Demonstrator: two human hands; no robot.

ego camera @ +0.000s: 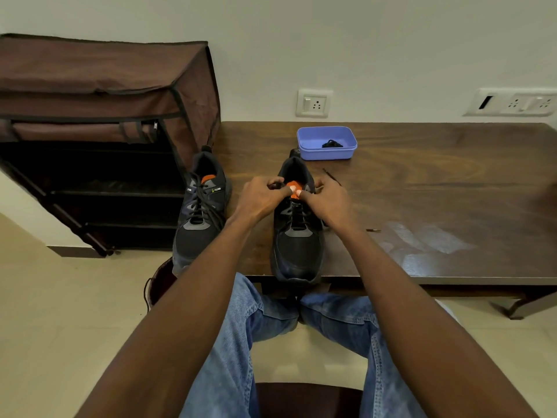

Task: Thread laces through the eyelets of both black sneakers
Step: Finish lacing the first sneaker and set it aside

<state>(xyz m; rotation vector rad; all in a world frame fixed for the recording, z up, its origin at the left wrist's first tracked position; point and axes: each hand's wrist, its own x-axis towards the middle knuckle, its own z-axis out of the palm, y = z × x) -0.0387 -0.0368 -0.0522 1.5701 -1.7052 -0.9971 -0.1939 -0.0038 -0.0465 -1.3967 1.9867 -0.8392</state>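
Now both hands, L (261,197) & R (330,200), fingers curled, pinch lace at top eyelets of right sneaker (297,227) by table's (452,206) front edge, prob. to tension it.

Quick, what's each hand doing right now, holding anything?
Left hand: fingers curled, pinching the lace at the right sneaker.
Right hand: fingers curled at the same sneaker's top eyelets, apparently pinching the lace too.
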